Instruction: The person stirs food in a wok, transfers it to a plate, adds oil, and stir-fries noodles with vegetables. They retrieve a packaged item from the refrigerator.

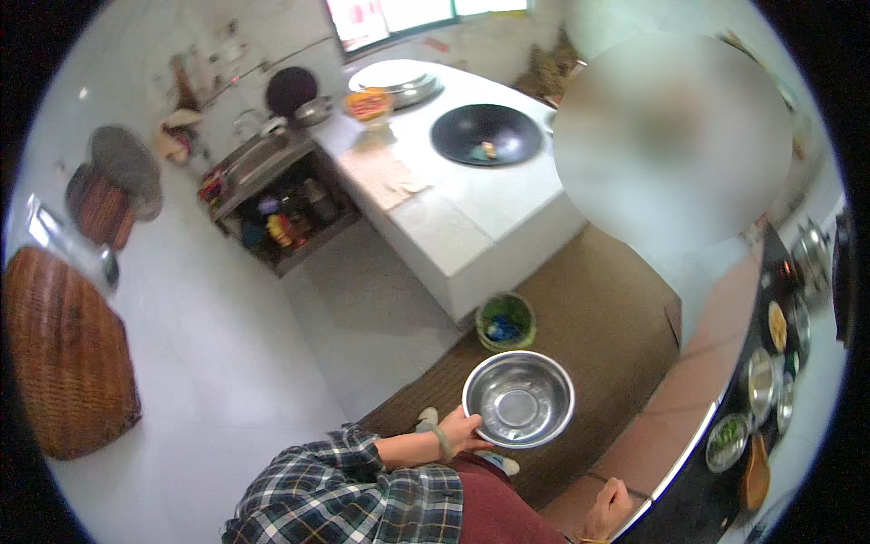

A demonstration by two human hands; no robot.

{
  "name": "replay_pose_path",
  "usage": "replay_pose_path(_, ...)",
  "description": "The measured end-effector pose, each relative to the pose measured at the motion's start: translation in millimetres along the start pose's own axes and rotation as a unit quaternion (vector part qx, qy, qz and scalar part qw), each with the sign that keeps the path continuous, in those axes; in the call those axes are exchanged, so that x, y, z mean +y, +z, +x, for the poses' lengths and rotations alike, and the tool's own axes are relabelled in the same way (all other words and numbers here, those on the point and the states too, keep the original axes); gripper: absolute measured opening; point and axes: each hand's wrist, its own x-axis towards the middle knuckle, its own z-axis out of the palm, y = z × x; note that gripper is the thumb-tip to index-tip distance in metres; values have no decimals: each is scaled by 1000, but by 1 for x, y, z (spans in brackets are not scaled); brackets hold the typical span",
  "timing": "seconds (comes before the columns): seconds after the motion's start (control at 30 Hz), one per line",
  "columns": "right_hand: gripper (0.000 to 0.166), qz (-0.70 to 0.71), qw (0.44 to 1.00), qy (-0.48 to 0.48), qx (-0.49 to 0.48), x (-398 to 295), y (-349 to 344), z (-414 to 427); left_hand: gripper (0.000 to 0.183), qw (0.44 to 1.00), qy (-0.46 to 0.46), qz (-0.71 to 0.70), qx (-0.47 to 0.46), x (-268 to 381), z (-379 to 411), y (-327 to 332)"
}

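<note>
A stainless steel bowl (540, 411) hangs in front of me over the brown floor mat. My left hand (464, 433) grips its near left rim, thumb at the edge, and a pale bangle circles the wrist. No contents show inside the bowl. Close to the edge of the black countertop (669, 513), my right hand (610, 510) has its fingers curled, with nothing visible in them. Just beyond the bowl, a green bin (511, 304) stands on the mat with something blue in it.
A wooden spoon (756, 476), a bowl of greens (712, 459) and metal bowls (760, 384) line the right counter. Ahead, a white tiled island (445, 234) holds a black wok (469, 129) and a bowl of red food (374, 119). Woven baskets (75, 360) hang left.
</note>
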Motion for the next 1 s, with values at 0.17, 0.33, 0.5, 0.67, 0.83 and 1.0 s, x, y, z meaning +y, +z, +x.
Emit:
replay_pose_path(0.17,39,321,927,11,-195,-27,84,44,34,973,113,-144,139,7,-64,-96)
replay_pose_path(0.33,41,684,594,278,-318,-131,189,52,32,911,263,-261,183,52,-76,-197)
replay_pose_path(0.5,38,746,387,392,-375,-182,251,80,41,850,337,-343,214,81,-68,-270)
replay_pose_path(0.67,32,713,397,409,-409,-220,320,134,35,792,342,-418,287,128,-59,-312)
replay_pose_path(0.83,24,619,397,431,-522,-257,437,185,37,724,404,-449,334,187,-68,-332)
replay_pose_path(1.0,27,398,476,431,-655,-345,562,178,51,656,460,-489,345,189,-60,-392)
